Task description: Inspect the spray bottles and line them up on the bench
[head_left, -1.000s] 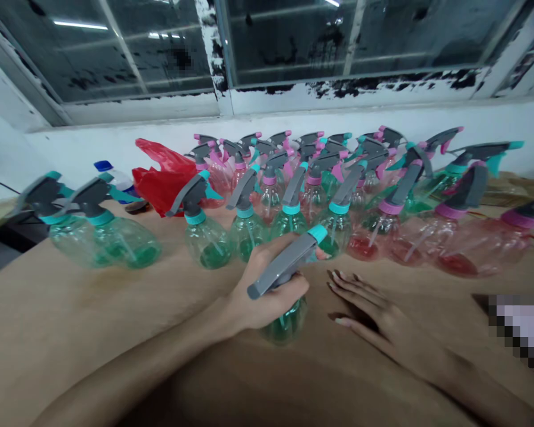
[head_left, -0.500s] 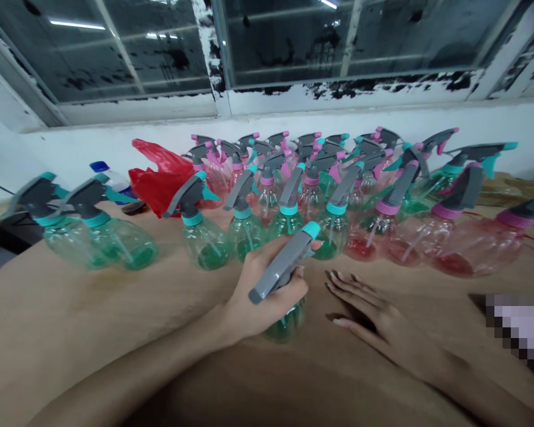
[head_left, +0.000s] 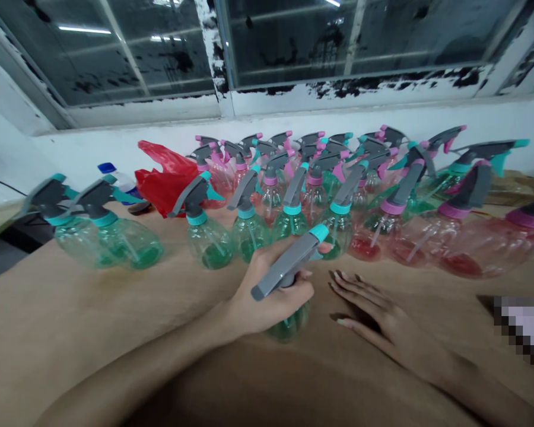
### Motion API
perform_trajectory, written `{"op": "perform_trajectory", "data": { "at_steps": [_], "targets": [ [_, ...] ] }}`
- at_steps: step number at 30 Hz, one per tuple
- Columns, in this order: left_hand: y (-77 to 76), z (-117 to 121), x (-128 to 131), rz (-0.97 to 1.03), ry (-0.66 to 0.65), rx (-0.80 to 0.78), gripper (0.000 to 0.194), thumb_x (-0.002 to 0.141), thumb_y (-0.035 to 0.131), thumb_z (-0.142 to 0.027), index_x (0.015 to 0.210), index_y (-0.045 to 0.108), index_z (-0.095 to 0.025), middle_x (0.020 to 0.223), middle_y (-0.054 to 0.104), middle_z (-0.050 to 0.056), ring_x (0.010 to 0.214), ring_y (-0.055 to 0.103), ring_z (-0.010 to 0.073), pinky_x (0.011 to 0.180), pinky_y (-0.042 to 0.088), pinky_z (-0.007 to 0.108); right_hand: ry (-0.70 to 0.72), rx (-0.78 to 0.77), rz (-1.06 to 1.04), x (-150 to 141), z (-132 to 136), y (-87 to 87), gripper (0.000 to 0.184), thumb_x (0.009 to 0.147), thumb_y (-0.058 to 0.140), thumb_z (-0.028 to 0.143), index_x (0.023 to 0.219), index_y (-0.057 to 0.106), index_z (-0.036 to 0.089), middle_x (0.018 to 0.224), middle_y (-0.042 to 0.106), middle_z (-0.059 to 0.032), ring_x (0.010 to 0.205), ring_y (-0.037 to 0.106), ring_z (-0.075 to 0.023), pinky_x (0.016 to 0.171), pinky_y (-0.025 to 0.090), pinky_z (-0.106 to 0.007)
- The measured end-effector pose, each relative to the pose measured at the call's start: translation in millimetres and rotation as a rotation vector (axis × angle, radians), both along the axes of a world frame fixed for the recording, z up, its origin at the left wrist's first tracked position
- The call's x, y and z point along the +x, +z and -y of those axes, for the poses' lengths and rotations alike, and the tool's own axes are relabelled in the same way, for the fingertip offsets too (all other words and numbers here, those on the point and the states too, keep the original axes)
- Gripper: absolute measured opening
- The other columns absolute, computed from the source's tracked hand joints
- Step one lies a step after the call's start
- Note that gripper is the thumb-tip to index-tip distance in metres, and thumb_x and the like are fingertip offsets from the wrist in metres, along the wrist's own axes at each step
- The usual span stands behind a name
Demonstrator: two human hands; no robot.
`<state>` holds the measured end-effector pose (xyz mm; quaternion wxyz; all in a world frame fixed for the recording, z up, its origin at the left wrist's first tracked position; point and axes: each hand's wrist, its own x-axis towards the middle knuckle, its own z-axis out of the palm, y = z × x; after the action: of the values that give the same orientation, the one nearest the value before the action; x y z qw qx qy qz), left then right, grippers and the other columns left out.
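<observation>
My left hand [head_left: 271, 290] is wrapped round the neck of a green spray bottle [head_left: 289, 326] that stands on the table near me. Its grey trigger head with a teal nozzle points away and to the right. Part of the bottle's neck and trigger is hidden by my fingers. To the right, my right hand [head_left: 378, 320] lies flat on the tabletop with its fingers stretched out, holding nothing. Just beyond both hands runs a row of spray bottles, among them a green one [head_left: 209, 243] and a pink one [head_left: 369, 243].
Several more pink and green bottles crowd behind, up to the wall below the window. A red plastic bag [head_left: 169, 184] and a blue-capped bottle [head_left: 115, 181] stand at the back left. Two green bottles [head_left: 129, 243] sit on the left. A pixelated patch [head_left: 525, 326] covers something at right.
The whole view has shifted slightly, so things appear a little farther right. My left hand keeps its hold on the spray bottle, and my right hand stays flat.
</observation>
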<state>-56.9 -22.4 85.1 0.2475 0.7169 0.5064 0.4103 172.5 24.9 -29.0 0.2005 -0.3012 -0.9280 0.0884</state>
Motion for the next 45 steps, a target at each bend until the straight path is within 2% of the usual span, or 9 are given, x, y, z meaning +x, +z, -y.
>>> {"op": "perform_trajectory", "data": {
  "at_steps": [5,13,17,24,28,45],
  "targets": [
    [0.9,1,-1,0.026,-0.028,-0.020,0.051,0.067,0.046,-0.005,0.114,0.056,-0.022,0.080,0.063,-0.001,0.061,0.058,0.0107,0.056,0.049,0.021,0.006,-0.004,-0.010,0,0,0.8,0.054,0.088,0.048,0.039,0.137,0.034,0.023,0.138,0.044,-0.0055,0.128,0.037,-0.0229,0.103,0.035,-0.048],
    [-6.3,-1,0,0.104,-0.051,0.051,0.052,0.066,0.045,-0.002,0.111,0.056,-0.025,0.093,0.065,-0.001,0.068,0.063,0.0109,0.058,0.050,0.020,0.005,-0.007,-0.039,0,0,0.2,0.055,0.087,0.050,0.038,0.137,0.033,0.025,0.137,0.045,-0.0045,0.126,0.039,-0.0240,0.103,0.036,-0.049],
    [-3.0,0,0,0.086,-0.043,0.073,0.052,0.064,0.044,0.000,0.108,0.057,-0.024,0.094,0.065,0.000,0.074,0.063,0.0125,0.066,0.051,0.023,0.004,-0.010,-0.055,1,0,-0.5,0.056,0.086,0.051,0.038,0.138,0.032,0.028,0.138,0.045,-0.0030,0.126,0.040,-0.0241,0.104,0.035,-0.049],
    [9.8,1,-3,-0.004,-0.083,0.025,0.039,0.065,0.044,-0.007,0.098,0.060,-0.021,0.073,0.058,-0.002,0.057,0.055,0.0111,0.054,0.045,0.022,-0.008,-0.019,-0.043,0,0,0.4,0.056,0.087,0.050,0.039,0.138,0.031,0.027,0.138,0.044,-0.0033,0.127,0.038,-0.0233,0.104,0.034,-0.049],
    [13.0,1,-3,-0.036,-0.068,0.015,0.035,0.065,0.044,-0.009,0.091,0.062,-0.022,0.064,0.051,-0.005,0.050,0.046,0.0104,0.054,0.042,0.024,-0.002,-0.028,-0.037,1,0,-1.1,0.056,0.086,0.050,0.039,0.138,0.032,0.027,0.139,0.044,-0.0038,0.127,0.038,-0.0240,0.104,0.034,-0.049],
    [16.8,1,-4,-0.021,-0.080,0.078,0.016,0.063,0.044,-0.009,0.070,0.054,-0.019,0.070,0.057,-0.001,0.067,0.055,0.0142,0.064,0.044,0.026,0.021,-0.024,-0.028,1,0,1.0,0.058,0.087,0.050,0.037,0.140,0.028,0.027,0.139,0.043,-0.0040,0.127,0.038,-0.0234,0.104,0.034,-0.050]
  ]
}}
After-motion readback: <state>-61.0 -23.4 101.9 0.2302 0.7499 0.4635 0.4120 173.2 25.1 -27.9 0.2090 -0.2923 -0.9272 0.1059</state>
